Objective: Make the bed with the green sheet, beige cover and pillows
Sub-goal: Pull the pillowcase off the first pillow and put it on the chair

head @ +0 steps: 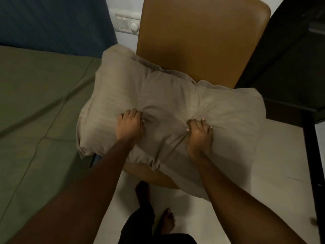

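Both: left hand (pixel 129 127), right hand (pixel 199 138) fingers (pixel 203 123) pinch pillow (pixel 158 92) | tan chair (pixel 202 41) beneath | green sheet (pixel 44 103) (creased)

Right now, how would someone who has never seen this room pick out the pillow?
Find the green sheet spread out on the left; right beside it stands a tan chair. The pillow lies on its seat, overhanging toward the sheet. It is the only puffy beige thing there, gripped by the left hand and right hand.
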